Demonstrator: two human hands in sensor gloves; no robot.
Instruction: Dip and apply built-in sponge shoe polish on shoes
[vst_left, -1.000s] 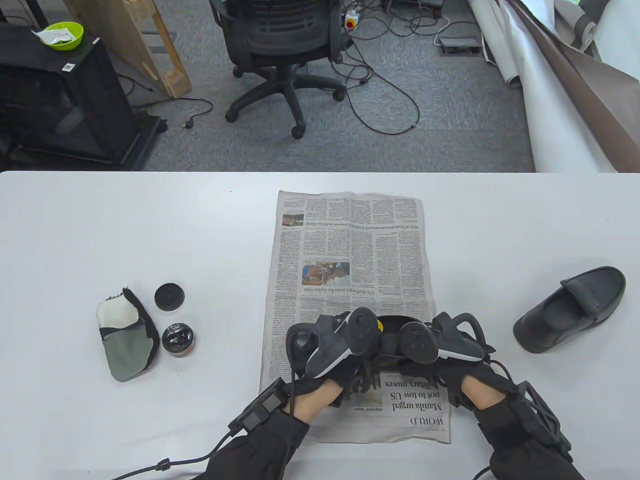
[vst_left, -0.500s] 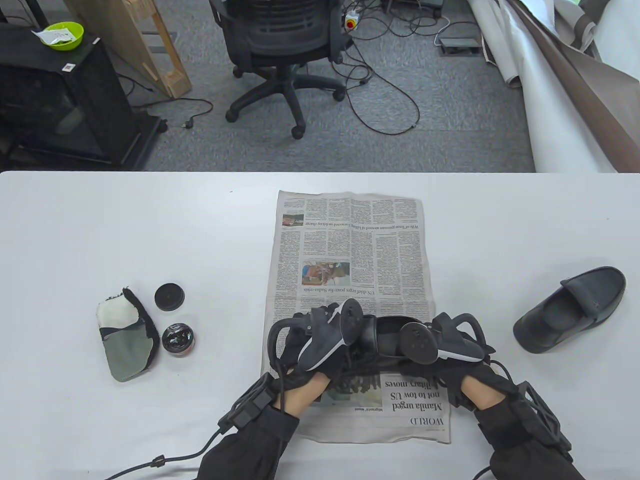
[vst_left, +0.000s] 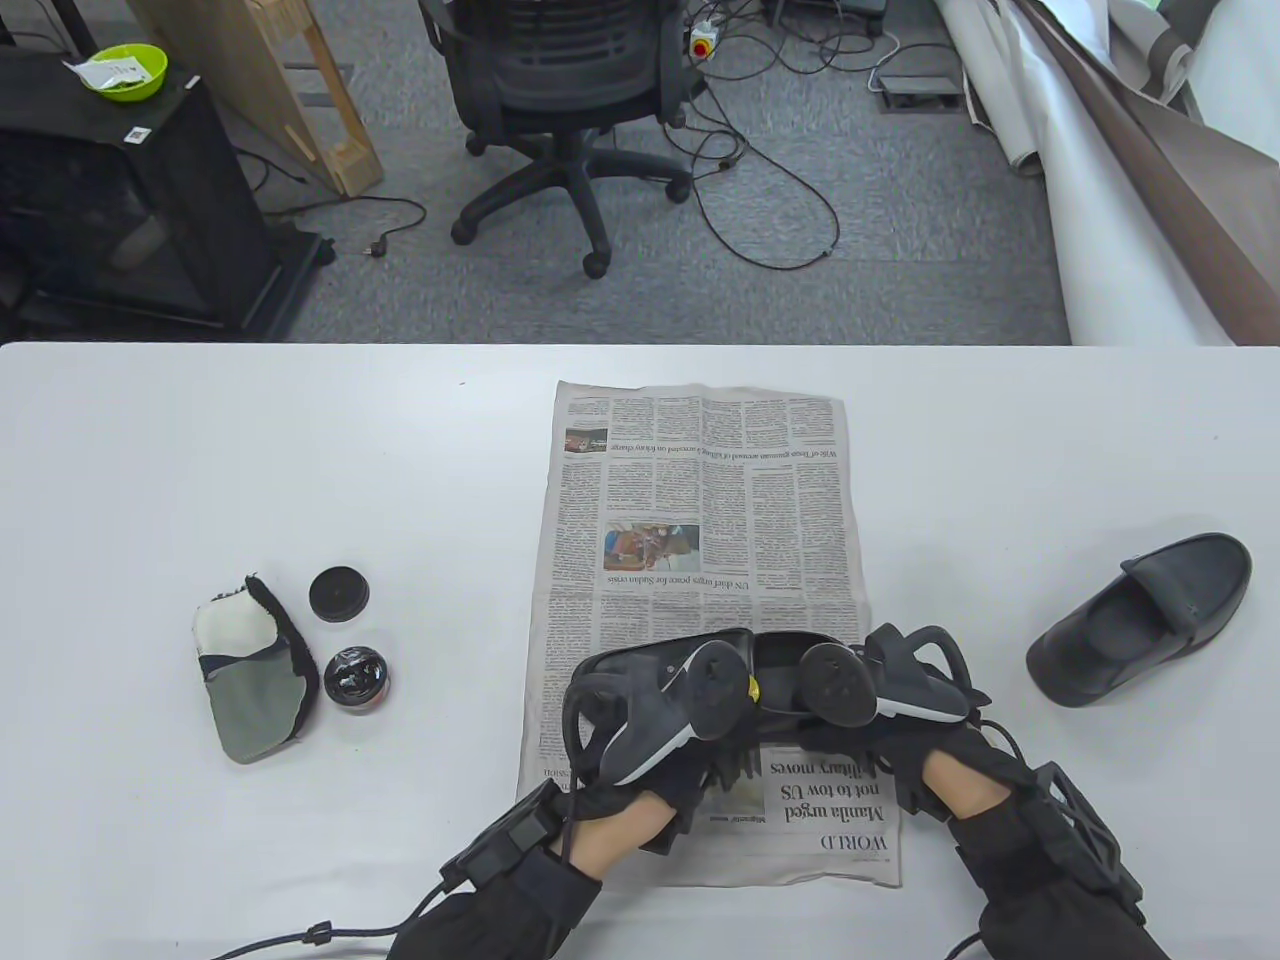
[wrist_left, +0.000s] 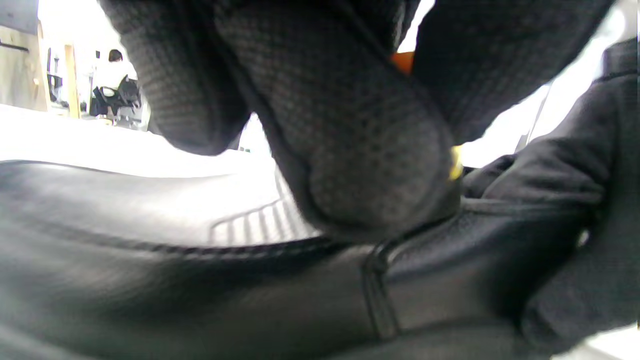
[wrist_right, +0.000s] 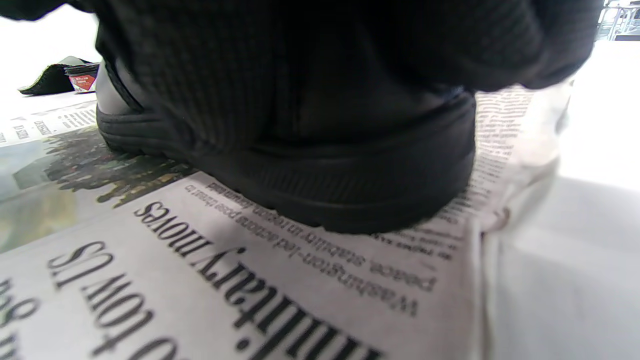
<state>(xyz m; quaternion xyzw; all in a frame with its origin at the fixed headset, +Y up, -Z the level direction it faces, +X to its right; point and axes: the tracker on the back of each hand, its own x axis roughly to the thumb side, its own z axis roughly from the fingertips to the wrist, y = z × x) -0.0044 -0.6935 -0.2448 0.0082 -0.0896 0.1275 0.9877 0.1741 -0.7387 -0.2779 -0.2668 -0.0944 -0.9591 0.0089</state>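
A black shoe (vst_left: 785, 652) lies on the newspaper (vst_left: 700, 500), mostly covered by both hands. My left hand (vst_left: 700, 735) presses on the shoe's upper and pinches a small applicator, of which only a yellow edge (vst_left: 752, 688) shows. In the left wrist view my fingertips (wrist_left: 370, 185) touch the black leather (wrist_left: 175, 280), with the yellow edge (wrist_left: 455, 165) beside them. My right hand (vst_left: 860, 725) grips the shoe's right end. In the right wrist view it covers the shoe's upper above the sole (wrist_right: 325, 195).
An open polish tin (vst_left: 355, 680), its black lid (vst_left: 338, 592) and a cloth mitt (vst_left: 250, 680) lie at the left. A second black shoe (vst_left: 1140, 620) sits at the right. The table's far edge meets a floor with an office chair (vst_left: 570, 90).
My left hand slid left along the shoe, then back right and toward me, staying on the leather. The right hand and the shoe have not moved.
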